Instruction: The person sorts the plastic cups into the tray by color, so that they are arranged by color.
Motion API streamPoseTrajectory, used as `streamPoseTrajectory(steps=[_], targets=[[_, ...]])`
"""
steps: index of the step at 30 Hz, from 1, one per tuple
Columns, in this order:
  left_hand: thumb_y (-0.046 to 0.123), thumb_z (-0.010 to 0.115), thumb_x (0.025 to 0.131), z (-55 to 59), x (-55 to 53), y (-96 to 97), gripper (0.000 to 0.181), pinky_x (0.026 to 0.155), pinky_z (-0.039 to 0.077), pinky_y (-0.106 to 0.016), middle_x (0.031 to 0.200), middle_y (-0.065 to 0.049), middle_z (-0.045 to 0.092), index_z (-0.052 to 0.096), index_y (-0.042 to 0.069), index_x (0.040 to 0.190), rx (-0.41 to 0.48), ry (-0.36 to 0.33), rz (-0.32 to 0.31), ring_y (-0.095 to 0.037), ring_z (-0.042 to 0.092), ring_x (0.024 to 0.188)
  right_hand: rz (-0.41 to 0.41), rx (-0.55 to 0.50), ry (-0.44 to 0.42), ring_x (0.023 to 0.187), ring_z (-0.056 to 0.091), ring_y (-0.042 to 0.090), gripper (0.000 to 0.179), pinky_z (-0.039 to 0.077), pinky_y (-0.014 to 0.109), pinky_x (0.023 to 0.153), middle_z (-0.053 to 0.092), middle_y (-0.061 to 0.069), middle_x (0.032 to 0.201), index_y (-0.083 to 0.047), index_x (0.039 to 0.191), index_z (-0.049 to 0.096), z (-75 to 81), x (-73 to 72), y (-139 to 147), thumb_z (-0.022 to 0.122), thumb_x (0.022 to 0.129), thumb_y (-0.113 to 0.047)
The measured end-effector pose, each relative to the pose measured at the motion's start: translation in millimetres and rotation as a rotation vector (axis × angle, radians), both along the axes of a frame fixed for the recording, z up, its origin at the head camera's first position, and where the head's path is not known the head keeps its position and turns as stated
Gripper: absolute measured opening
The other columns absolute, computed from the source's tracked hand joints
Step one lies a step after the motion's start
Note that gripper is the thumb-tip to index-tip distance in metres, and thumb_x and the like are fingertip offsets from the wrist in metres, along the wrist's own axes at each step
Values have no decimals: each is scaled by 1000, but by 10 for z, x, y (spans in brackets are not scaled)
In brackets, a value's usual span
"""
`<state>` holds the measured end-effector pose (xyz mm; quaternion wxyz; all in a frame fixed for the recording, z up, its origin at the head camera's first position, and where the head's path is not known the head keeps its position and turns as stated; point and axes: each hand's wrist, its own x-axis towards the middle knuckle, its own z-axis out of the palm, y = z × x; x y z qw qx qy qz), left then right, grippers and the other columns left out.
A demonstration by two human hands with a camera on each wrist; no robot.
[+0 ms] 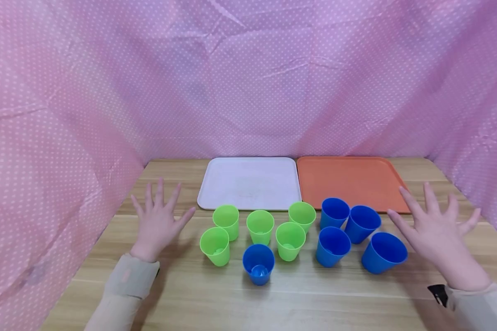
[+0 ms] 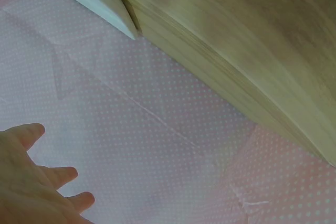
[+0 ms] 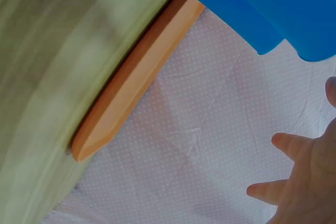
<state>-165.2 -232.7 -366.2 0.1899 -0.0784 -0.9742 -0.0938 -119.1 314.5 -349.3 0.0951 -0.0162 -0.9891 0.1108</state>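
Note:
With fingers spread and nothing held, my left hand (image 1: 158,225) hovers left of several green cups, the nearest being a green cup (image 1: 215,247) at the front left. My right hand (image 1: 436,230), likewise splayed and holding nothing, is just right of several blue cups. Nearest to it is a blue cup (image 1: 384,253), apart from the fingers. One blue cup (image 1: 258,264) stands by itself in front of the green ones. All the cups stand upright, mouths up. Each wrist view catches part of its hand, the left hand (image 2: 37,182) and the right hand (image 3: 310,171).
Behind the green cups lies a white tray (image 1: 248,181). Beside it on the right is an orange tray (image 1: 349,179), behind the blue cups. Both rest on a wooden table (image 1: 182,294). A pink dotted cloth (image 1: 248,92) hangs around the back and sides.

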Motion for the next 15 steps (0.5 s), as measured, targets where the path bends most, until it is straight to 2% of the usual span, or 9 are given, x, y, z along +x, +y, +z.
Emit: streamPoseTrajectory(steps=[6,11,15], targets=[[56,49,91,37,-54,33,74,101,8,-74,150,-36,12,33,10,147,82,-66,-16,-58,10,135,27,9,28,129,-15,64,72,-23,76,87,-3,31,152,-19,152,15,108,-10,-17,36,95,-57],[47,55,92,73,-161,50,78,102,18,-71,146,-40,11,24,2,149,285,-223,-44,-59,13,133,101,-14,90,132,-6,62,69,-18,75,92,3,29,153,-21,152,20,276,-38,-131,43,95,-52],[41,58,92,81,-258,57,81,105,21,-66,149,-35,17,19,1,149,461,-348,-58,-52,19,135,202,-29,122,131,5,59,68,-11,72,98,7,30,152,-23,151,21,401,-75,-269,49,95,-48]])
